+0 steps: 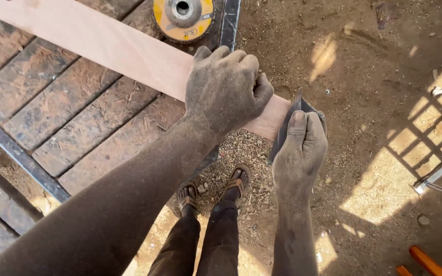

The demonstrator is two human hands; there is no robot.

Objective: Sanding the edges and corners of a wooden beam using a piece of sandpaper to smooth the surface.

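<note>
Clearly the sanding of the board's end was the step in hand. The left hand (226,87) lay palm down on the pale wooden board (103,43), its fingers (231,56) curled over the far edge and the thumb tucked toward the cut end, pinning the plank flat on the desk (62,110), a slatted wooden top in a dark metal frame. The board ran slantwise from the upper left and its end overhung the desk's edge, out above the dirt floor (379,97). The right hand (300,151) was closed round a folded sheet of dark sandpaper (287,125), thumb pressed along its face, holding the sheet against the end of the board; the other fingers were hidden behind the sheet, so how tightly they gripped could not be told. Both hands and forearms were grey with dust.

A yellow flap disc (183,18) lay on the desk just beyond the board, untouched. Below, the person's sandalled feet (216,191) stood among shavings on the floor, and an orange handle (425,260) showed at the lower right corner.

As a judgement, the next stroke called for firm downward pressure from the left hand so the overhanging end would not chatter, and for the paper to be kept square to the end face, lest it round the corners.
</note>
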